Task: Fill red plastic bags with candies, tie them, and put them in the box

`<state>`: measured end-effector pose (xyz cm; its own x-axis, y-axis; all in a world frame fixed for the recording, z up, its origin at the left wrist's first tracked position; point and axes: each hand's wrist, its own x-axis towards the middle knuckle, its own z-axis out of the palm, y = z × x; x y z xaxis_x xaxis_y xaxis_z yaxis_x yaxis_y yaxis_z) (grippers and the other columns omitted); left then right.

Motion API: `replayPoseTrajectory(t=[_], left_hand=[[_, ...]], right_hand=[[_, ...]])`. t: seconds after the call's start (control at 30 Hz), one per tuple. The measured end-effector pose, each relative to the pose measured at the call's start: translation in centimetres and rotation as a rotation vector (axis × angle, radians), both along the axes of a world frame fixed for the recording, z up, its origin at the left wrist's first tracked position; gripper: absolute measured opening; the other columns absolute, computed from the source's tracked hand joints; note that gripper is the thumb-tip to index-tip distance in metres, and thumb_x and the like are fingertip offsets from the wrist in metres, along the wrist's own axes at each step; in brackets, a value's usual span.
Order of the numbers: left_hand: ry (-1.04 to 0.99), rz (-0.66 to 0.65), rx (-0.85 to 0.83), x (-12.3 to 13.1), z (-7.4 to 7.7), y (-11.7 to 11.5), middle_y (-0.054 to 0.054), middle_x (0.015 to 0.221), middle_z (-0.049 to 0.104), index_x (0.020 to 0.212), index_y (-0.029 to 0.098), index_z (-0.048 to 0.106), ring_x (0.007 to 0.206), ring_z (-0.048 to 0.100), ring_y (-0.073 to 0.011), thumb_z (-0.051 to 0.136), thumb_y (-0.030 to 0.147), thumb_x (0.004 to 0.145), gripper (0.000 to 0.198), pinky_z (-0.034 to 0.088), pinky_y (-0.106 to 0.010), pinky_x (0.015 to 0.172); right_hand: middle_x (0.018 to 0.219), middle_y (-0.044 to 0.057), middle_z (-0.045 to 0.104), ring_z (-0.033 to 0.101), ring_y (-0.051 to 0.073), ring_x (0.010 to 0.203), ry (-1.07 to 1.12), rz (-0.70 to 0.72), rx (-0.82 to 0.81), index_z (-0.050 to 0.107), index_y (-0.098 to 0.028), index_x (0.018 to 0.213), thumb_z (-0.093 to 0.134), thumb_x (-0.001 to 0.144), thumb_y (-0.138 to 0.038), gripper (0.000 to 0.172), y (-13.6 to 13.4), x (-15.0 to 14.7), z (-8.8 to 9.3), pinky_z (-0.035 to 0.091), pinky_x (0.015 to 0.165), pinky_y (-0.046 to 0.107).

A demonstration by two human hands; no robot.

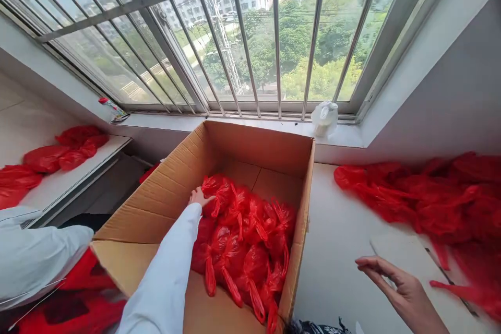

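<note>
My left hand (pixel 201 197) reaches down inside a large cardboard box (pixel 144 209). Its fingers are closed on a knotted red plastic bag (pixel 215 188) at the left of the pile. Several more tied red bags (pixel 230 250) fill the middle and right of the box, their twisted ends sticking out; what they contain is hidden. My right hand (pixel 407 292) hovers over the white surface right of the box. Thumb and fingertips are drawn together there, with nothing visible between them. Nearest to it is a heap of loose red bags (pixel 415 198).
A barred window (pixel 258 42) rises behind the box, with a small white bag (pixel 324 117) on its sill. Red bags (pixel 70 151) lie on a ledge at left. Another person's pale sleeve (pixel 43 250) shows at the left, above red cloth-like material (pixel 74 297).
</note>
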<state>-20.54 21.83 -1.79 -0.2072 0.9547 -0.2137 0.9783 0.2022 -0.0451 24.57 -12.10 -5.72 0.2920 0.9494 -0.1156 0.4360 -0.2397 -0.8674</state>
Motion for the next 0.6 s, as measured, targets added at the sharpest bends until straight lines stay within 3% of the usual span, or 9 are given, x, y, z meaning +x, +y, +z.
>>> replayPoseTrajectory(t=[0.07,0.13,0.2,0.27,0.43,0.5,0.6], left_hand=[[-0.009,0.021,0.0,0.3,-3.3,0.8,-0.028,0.127,0.045,0.136,0.008,0.028,0.112,0.053,-0.0375,0.057,0.055,0.072,0.084,0.044,-0.045,0.087],[-0.014,-0.009,0.001,0.6,-5.7,1.9,-0.026,0.138,0.031,0.143,0.017,0.009,0.12,0.044,-0.0405,0.059,0.059,0.069,0.099,0.042,-0.048,0.09],[0.001,-0.037,-0.044,0.6,-7.4,2.8,-0.02,0.142,0.026,0.143,0.03,0.006,0.122,0.043,-0.0413,0.065,0.052,0.067,0.1,0.041,-0.049,0.09],[0.028,-0.01,-0.108,0.1,-8.3,3.4,-0.018,0.137,0.033,0.142,0.033,0.014,0.114,0.051,-0.0382,0.065,0.037,0.071,0.087,0.043,-0.046,0.088],[0.059,0.117,-0.119,-2.6,-7.6,3.1,-0.019,0.124,0.046,0.137,0.024,0.032,0.104,0.058,-0.0338,0.054,0.018,0.078,0.063,0.045,-0.041,0.082],[0.05,0.141,-0.114,-3.3,-6.5,2.9,-0.019,0.123,0.048,0.135,0.022,0.037,0.105,0.057,-0.0341,0.056,0.017,0.079,0.06,0.046,-0.042,0.082],[-0.008,0.118,-0.094,-2.8,-5.0,2.9,-0.013,0.121,0.051,0.127,0.019,0.045,0.105,0.056,-0.0273,0.058,0.026,0.082,0.047,0.048,-0.044,0.084]], right_hand=[[0.09,0.001,0.07,0.067,0.016,0.084,-0.016,0.02,-0.025,0.069,-0.026,0.091,0.056,0.078,-0.05,0.03,-0.3,-1.1,-0.1,0.052,0.076,0.018],[0.092,0.001,0.07,0.067,0.016,0.085,-0.04,0.033,-0.052,0.069,-0.026,0.092,0.054,0.081,-0.048,0.028,-0.5,-1.9,-0.2,0.052,0.076,0.018],[0.093,0.001,0.07,0.067,0.015,0.085,-0.068,0.057,-0.077,0.068,-0.026,0.092,0.052,0.083,-0.046,0.027,-0.7,-2.6,-0.5,0.052,0.075,0.018],[0.095,0.002,0.07,0.066,0.016,0.086,-0.09,0.114,-0.101,0.067,-0.027,0.093,0.049,0.085,-0.044,0.026,-0.7,-2.9,-0.7,0.052,0.076,0.02],[0.1,0.004,0.068,0.064,0.017,0.091,-0.12,0.238,-0.147,0.064,-0.026,0.098,0.042,0.089,-0.04,0.027,-0.6,-2.9,-1.2,0.05,0.081,0.025],[0.103,0.004,0.066,0.062,0.017,0.094,-0.124,0.285,-0.176,0.062,-0.026,0.101,0.04,0.09,-0.039,0.028,-0.5,-2.7,-1.5,0.049,0.083,0.026],[0.105,0.004,0.065,0.061,0.017,0.094,-0.121,0.349,-0.243,0.06,-0.026,0.105,0.038,0.09,-0.037,0.028,-0.3,-2.6,-1.6,0.047,0.085,0.029]])
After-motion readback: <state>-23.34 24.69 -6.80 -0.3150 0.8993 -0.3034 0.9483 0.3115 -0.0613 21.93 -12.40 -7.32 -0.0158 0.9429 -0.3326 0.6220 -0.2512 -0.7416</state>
